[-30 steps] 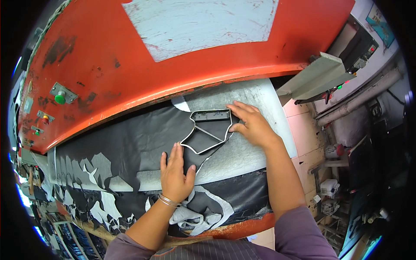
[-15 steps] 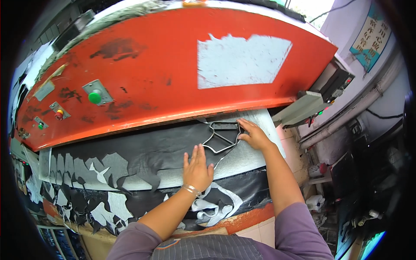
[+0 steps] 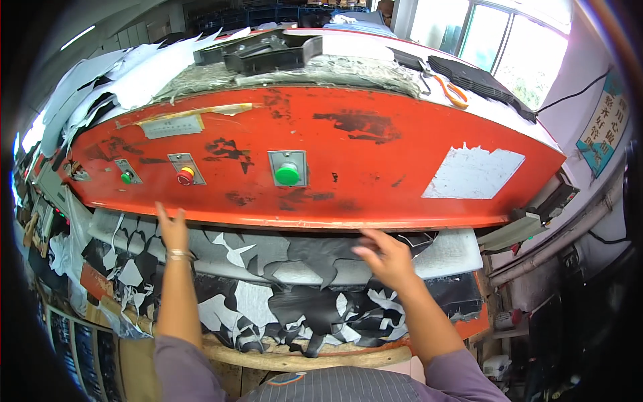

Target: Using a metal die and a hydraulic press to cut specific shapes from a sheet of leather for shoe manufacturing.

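Observation:
My left hand (image 3: 173, 229) is raised at the lower edge of the red press beam (image 3: 375, 161), below a red button (image 3: 185, 176). Its fingers are apart and it holds nothing. To the right, my right hand (image 3: 388, 258) hovers over the pale cutting board (image 3: 459, 251), also empty, with fingers loosely spread. Dark sheet material (image 3: 315, 249) with cut-out gaps lies on the board. A metal cutting die (image 3: 420, 242) shows only in part, beside my right hand and under the beam's edge.
Two green buttons, a larger one (image 3: 287, 175) and a smaller one (image 3: 127, 177), sit on the beam. Black and white scraps (image 3: 254, 305) hang at the front. On top are a black tray (image 3: 271, 52) and orange-handled pliers (image 3: 452, 92).
My left hand has left the sheet and moved far left, up to the beam. My right hand has let go of the die. The view has swung left and up.

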